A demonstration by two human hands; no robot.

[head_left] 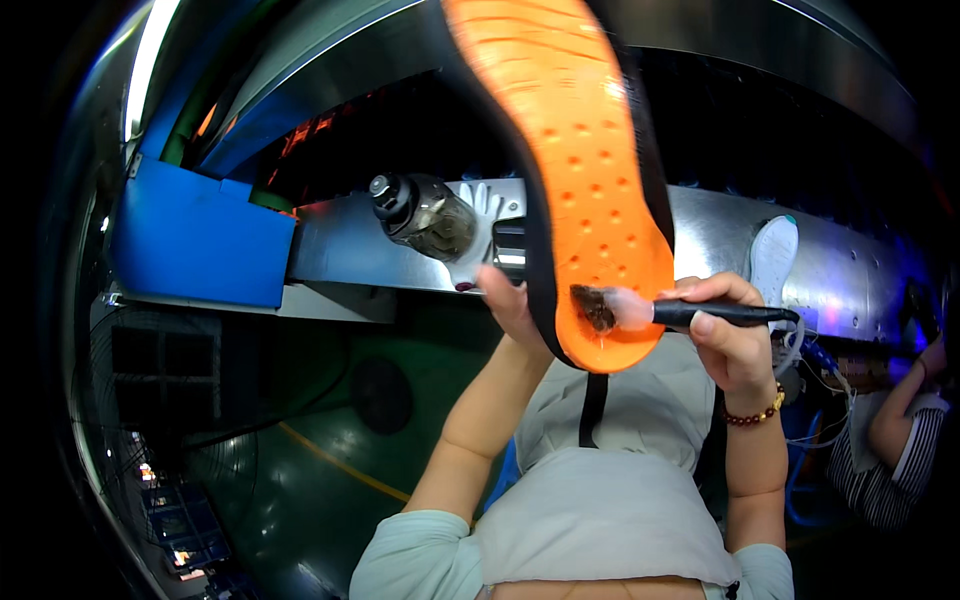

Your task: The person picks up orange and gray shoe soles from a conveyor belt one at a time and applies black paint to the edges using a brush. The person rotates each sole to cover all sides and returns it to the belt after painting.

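1. We hold an orange shoe sole [590, 170] upright in front of us, our left hand [512, 305] gripping its black edge from behind, fingers mostly hidden.
2. Our right hand [728, 335] is closed around the black handle of a brush [680, 312], its wet bristles pressed to the sole's heel end.
3. As we judge it, glue could smear onto the black rim or drip onto our apron [610, 500], since the bristles sit right at the lower edge.
4. Behind the sole, a metal conveyor ledge [350, 250] carries a dark-capped bottle [425, 215] and a white sole [775, 255].
5. At far right, another person's arm [900, 410] works near cables, well apart from us.
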